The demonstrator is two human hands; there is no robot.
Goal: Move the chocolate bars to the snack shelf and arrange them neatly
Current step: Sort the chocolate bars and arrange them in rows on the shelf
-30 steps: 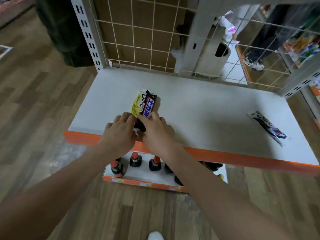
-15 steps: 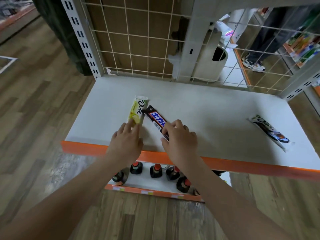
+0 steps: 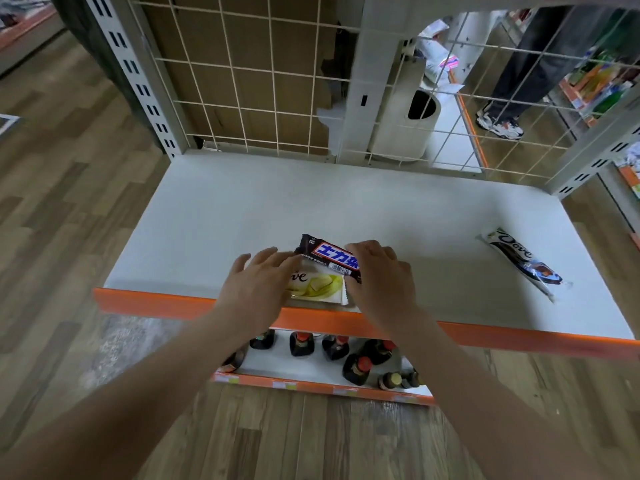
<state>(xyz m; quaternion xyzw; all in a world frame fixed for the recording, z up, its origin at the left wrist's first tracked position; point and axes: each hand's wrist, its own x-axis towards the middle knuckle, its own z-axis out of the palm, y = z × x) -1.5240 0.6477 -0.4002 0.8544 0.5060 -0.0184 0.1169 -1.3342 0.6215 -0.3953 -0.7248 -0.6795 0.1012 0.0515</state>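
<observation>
Two chocolate bars lie side by side near the front edge of the white shelf (image 3: 346, 202). The dark brown bar (image 3: 327, 255) with blue-and-white lettering sits just behind the yellow-and-white Dove bar (image 3: 317, 283), both turned roughly crosswise. My left hand (image 3: 254, 287) rests on the left end of the yellow bar with fingers spread. My right hand (image 3: 379, 275) covers the right ends of both bars, fingers bent over the dark one. A third bar, a dark Dove (image 3: 523, 263), lies alone at the shelf's right side.
The shelf has an orange front lip (image 3: 485, 336) and a wire grid back (image 3: 277, 81). Several dark bottles (image 3: 356, 367) stand on the lower shelf below. A white bin (image 3: 405, 126) and a person's legs (image 3: 509, 81) show behind the grid.
Both bars have turned from pointing away from me to lying crosswise and close together. My hands have shifted with them, the left onto the yellow bar, the right over the dark bar.
</observation>
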